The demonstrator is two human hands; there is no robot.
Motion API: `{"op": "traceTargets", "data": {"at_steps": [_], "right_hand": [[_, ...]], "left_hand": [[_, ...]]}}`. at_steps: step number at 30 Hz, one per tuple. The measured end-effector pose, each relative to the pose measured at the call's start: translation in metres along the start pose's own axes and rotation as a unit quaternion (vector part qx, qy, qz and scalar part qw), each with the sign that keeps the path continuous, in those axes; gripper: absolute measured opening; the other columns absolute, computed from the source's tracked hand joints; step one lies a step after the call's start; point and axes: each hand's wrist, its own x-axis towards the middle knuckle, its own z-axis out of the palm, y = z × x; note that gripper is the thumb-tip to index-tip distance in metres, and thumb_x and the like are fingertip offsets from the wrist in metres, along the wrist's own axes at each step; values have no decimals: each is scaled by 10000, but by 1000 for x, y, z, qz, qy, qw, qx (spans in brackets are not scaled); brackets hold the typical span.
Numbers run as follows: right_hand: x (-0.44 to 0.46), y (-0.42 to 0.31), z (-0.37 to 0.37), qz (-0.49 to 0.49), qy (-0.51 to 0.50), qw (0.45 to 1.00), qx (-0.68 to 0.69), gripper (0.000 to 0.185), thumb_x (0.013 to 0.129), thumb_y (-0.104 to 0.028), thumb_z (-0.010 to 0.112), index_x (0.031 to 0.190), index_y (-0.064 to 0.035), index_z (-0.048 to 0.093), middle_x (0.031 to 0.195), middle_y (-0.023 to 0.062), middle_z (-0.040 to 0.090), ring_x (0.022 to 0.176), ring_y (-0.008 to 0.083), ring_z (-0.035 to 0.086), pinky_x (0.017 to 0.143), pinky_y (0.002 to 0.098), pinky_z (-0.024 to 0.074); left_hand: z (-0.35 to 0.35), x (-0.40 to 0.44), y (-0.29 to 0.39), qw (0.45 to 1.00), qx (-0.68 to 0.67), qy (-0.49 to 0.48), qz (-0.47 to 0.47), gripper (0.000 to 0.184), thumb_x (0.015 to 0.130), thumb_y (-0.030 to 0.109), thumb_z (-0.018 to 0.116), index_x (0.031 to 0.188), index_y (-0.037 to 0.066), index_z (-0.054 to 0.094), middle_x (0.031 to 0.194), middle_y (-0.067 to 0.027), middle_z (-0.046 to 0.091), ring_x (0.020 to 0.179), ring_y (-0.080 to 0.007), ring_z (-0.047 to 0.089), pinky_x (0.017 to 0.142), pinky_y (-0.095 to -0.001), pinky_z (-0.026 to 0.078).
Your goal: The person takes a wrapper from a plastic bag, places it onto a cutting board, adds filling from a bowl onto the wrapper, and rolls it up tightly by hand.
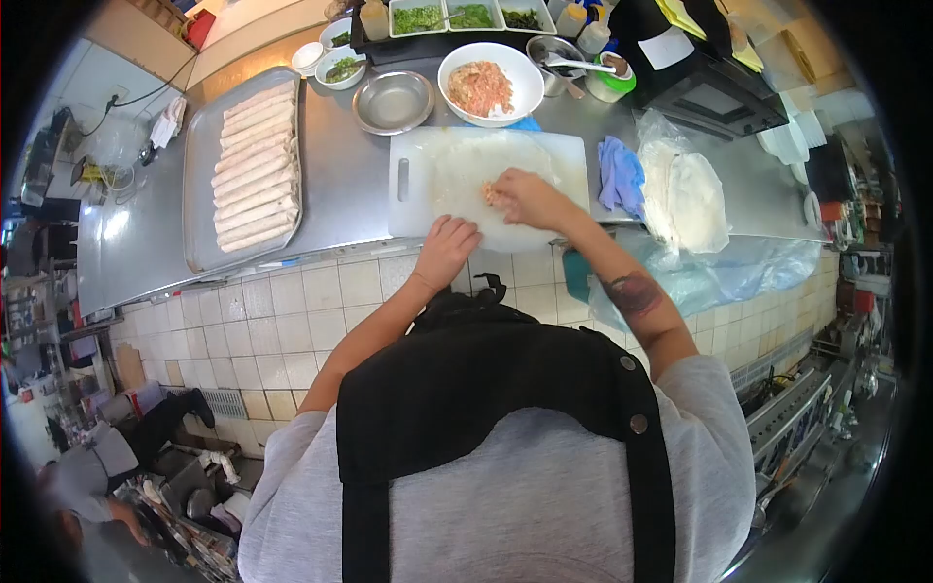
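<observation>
Across the steel tabletop (345, 185), head view, one tray (197, 175) is lying at the left end, carrying about ten pale rolls (255, 180) in one row. One cutting board (403, 214) is lying at the middle of the near edge, bearing one thin sheet (452, 175). One small portion of filling (488, 194) is sitting near the sheet's middle. The right hand (530, 199) is touching this portion, fingers drawn together; whether they are pinching it cannot be told. The left hand (450, 246) is resting at the board's near edge, fingers bent; its grip cannot be told. One white bowl (531, 92) and one metal dish (394, 102) are standing beyond the board's far edge. One blue cloth (620, 175) is lying beside its right edge. The steel surface is reflecting light; pale tiles (258, 340) are covering the floor. One other person (97, 462) is bending at the rear left.
</observation>
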Motion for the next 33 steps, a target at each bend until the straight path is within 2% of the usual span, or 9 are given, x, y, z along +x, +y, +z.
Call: {"op": "traceTargets", "data": {"at_steps": [2,6,8,11,15,17,22,27,33], "right_hand": [[-19,0,29,-54,85,993,62,512,672,-118,753,1144,-21,579,1288,154,504,1101,303,545,917,370,456],[-46,-5,71,-42,218,973,60,497,759,-86,671,1221,-7,505,1299,168,491,1178,322,492,955,363,428],[-46,-5,82,-97,306,947,4,456,816,-113,621,1247,-23,507,1331,133,482,1257,260,434,1008,391,369],[-39,-3,92,-62,333,929,-152,386,831,-147,599,1204,-64,550,1297,86,516,1259,213,430,1011,413,339],[-38,-4,98,-51,360,914,-179,336,823,-201,602,1138,-88,585,1174,50,567,1153,234,498,972,411,349],[-33,-3,93,-45,389,916,-91,361,749,-192,680,1086,-94,597,1046,41,571,1030,266,525,910,396,391],[-39,-3,62,8,366,927,76,510,602,-207,800,1059,-82,611,1017,90,556,974,292,524,853,410,428],[-31,20,56,-70,325,943,30,547,567,-218,822,1046,-51,616,1041,119,552,961,303,537,852,403,436],[-26,24,62,-63,280,957,35,380,608,-148,781,952,-49,654,949,80,590,890,283,564,785,381,459]], "left_hand": [[5,-2,5,999,-3,36,1,252,718,71,587,968,68,615,1027,-50,585,1010,-225,535,917,-419,393],[6,-5,16,997,8,64,-33,195,723,106,559,908,75,613,988,-39,583,1000,-218,535,924,-413,393],[10,-5,21,995,15,71,-62,199,721,96,589,916,74,623,989,-38,594,997,-224,547,926,-422,393],[6,0,36,991,48,98,-78,178,719,59,648,896,61,630,967,-59,613,958,-245,576,895,-433,417],[5,-3,45,987,28,93,-127,203,758,98,675,954,64,639,1011,-69,622,996,-264,578,911,-463,415],[0,0,39,988,7,68,-136,223,761,104,675,975,58,635,1016,-73,622,1003,-276,576,906,-452,424],[-32,31,35,949,-131,-36,-284,357,722,109,713,1058,43,612,1045,-100,613,1031,-312,560,902,-406,447],[-14,62,5,985,-111,68,-109,601,604,99,789,1159,36,565,1147,-151,578,1074,-319,533,896,-375,452],[8,68,-9,964,-205,-43,-164,365,629,72,766,977,36,662,937,-118,654,888,-282,606,785,-345,492]]}}
